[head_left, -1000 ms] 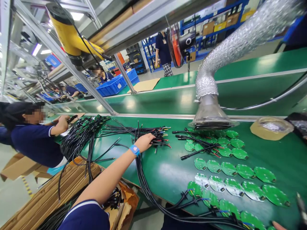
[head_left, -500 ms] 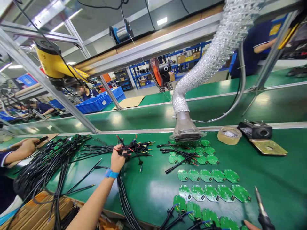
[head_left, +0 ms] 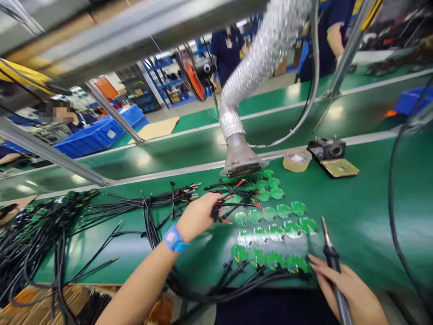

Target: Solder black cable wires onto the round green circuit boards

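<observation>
My left hand (head_left: pixel 200 211), with a blue band at the wrist, is closed around a bunch of black cables (head_left: pixel 216 211) whose red wire ends point right. Its fingertips are partly hidden by the cables. Lower right, my right hand (head_left: pixel 352 291) grips a soldering iron (head_left: pixel 332 257) with the metal tip pointing up and away. Between the hands lie rows of round green circuit boards (head_left: pixel 282 211). Along the nearest row, black cables (head_left: pixel 233 293) meet the boards at their coloured wire ends. More loose cables (head_left: pixel 135 205) lie left of my left hand.
A fume extractor nozzle (head_left: pixel 238 158) hangs over the farthest boards. Behind them sit a tape roll (head_left: pixel 297 160) and a soldering iron stand (head_left: pixel 333 151) with its sponge tray. A large cable pile (head_left: pixel 37 225) covers the left. A black cord (head_left: pixel 394 203) hangs at right.
My left hand has carried the cable bunch right, toward the boards. My right hand with the soldering iron has come further into view. The camera view has turned right and down.
</observation>
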A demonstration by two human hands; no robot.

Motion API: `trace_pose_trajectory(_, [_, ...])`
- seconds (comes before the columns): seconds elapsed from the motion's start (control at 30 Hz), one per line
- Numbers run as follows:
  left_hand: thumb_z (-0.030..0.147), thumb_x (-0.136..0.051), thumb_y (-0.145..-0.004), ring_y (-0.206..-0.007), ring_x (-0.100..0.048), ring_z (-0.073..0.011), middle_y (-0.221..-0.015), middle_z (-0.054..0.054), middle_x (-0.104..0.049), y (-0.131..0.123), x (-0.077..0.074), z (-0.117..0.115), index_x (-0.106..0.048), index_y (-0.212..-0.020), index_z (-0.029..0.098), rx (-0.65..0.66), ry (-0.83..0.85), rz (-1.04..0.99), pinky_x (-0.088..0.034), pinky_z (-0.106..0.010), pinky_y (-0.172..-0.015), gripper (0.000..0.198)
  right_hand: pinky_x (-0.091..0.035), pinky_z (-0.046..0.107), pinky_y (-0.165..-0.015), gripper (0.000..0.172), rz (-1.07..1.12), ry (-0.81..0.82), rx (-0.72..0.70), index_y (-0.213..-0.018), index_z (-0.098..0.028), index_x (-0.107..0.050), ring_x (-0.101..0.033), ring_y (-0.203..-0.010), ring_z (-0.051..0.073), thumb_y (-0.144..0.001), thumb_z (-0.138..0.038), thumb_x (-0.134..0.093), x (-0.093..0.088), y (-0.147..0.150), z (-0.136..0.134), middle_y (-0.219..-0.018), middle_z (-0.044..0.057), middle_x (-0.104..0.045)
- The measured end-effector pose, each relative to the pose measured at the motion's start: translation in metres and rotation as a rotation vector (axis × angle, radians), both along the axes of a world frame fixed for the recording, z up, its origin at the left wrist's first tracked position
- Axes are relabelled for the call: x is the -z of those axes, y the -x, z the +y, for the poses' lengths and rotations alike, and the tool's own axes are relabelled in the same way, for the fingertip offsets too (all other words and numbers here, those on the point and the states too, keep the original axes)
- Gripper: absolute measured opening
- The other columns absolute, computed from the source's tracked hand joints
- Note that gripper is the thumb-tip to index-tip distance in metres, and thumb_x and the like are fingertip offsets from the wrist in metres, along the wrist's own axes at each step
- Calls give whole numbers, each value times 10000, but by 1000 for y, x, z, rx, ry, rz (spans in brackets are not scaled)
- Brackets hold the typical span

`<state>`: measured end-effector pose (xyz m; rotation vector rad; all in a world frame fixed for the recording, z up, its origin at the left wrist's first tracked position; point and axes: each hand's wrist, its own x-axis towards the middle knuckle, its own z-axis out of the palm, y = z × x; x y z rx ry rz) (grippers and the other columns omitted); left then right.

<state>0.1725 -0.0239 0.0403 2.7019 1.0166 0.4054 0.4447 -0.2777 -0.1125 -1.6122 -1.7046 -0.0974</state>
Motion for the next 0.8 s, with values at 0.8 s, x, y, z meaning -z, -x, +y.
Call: trace_pose_trajectory(0.8, [299,-533,-880,-835,-444,-191,-888,-66,-541,-75,54,-11,-660,-883,179,370,-238,198,-400,-321,-739,175,-497,302,-649,444,132,29,140,-1284,-189,-452,-621,-678,152,-852,-151,-549,-50,8,1,-951,46,-688])
